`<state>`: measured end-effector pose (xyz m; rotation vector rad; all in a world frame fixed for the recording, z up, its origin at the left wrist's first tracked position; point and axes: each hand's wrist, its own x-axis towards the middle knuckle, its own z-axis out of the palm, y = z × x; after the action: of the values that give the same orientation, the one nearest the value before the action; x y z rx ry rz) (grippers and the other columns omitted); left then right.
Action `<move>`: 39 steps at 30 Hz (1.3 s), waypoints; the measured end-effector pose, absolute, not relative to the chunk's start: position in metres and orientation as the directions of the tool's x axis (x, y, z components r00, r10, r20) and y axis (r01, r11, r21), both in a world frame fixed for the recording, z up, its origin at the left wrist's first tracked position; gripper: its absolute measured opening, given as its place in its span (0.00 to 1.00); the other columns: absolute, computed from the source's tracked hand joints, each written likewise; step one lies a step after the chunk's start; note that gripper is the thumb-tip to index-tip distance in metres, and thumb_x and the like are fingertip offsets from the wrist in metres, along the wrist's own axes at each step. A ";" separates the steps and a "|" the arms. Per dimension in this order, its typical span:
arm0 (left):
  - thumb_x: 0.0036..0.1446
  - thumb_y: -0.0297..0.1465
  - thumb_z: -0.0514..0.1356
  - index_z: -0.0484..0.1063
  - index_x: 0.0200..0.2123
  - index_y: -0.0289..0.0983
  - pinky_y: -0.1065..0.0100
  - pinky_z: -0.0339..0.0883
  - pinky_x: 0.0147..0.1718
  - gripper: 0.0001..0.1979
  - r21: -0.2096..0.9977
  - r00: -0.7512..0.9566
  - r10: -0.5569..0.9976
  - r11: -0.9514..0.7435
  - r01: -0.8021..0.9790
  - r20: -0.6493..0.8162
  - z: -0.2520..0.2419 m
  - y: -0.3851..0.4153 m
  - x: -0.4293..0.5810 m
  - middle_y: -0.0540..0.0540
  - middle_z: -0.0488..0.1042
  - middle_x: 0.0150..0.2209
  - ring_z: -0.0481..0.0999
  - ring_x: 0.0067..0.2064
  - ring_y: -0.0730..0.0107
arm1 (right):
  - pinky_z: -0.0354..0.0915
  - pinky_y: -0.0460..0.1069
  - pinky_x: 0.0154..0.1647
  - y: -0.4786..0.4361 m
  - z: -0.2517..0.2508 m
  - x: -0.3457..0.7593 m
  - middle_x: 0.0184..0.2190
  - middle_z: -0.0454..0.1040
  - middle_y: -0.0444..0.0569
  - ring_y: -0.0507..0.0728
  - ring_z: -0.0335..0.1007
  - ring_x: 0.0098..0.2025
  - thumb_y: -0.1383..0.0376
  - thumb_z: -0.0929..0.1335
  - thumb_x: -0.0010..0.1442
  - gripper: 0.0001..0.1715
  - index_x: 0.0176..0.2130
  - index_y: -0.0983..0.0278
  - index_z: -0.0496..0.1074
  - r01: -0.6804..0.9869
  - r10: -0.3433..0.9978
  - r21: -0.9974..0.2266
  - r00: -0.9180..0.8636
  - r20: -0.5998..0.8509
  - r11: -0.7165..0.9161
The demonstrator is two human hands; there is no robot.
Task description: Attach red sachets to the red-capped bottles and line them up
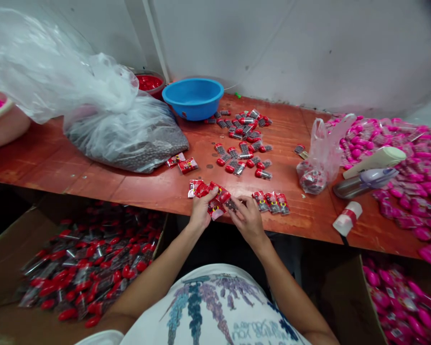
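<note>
Near the front edge of the table, my left hand (201, 209) is closed on several small red sachets (216, 207) fanned out under the thumb. My right hand (249, 220) pinches one small sachet with dark contents (231, 204), close beside that bunch. Just right of my right hand, three red sachets (272, 202) lie in a row. Beyond my left hand, two more red sachets (182, 163) rest by a big clear bag of dark beads (129, 139). Red-capped clear tubes (244, 143) with dark contents are scattered farther back.
A blue basin (193, 98) stands at the back. On the right are a small plastic bag (314, 167), a bottle (362, 183), a white roll (347, 218) and heaped pink-capped tubes (409, 182). Cardboard boxes below hold red-capped tubes (89, 268) and pink ones (405, 306).
</note>
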<state>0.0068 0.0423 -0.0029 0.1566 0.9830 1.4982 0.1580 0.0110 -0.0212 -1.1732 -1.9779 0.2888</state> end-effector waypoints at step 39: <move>0.33 0.24 0.73 0.70 0.49 0.35 0.69 0.71 0.32 0.35 0.848 0.031 0.943 0.311 -0.428 -0.330 0.009 0.031 0.013 0.49 0.77 0.28 0.76 0.28 0.69 | 0.68 0.55 0.52 -0.001 -0.029 0.158 0.49 0.70 0.50 0.57 0.70 0.49 0.65 0.69 0.58 0.27 0.56 0.56 0.63 0.217 0.974 -0.950 -0.008 0.228 0.224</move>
<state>0.0133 0.0307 0.0089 0.6255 1.0521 1.1703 0.1582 -0.0007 -0.0286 -1.1969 -1.4529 0.9131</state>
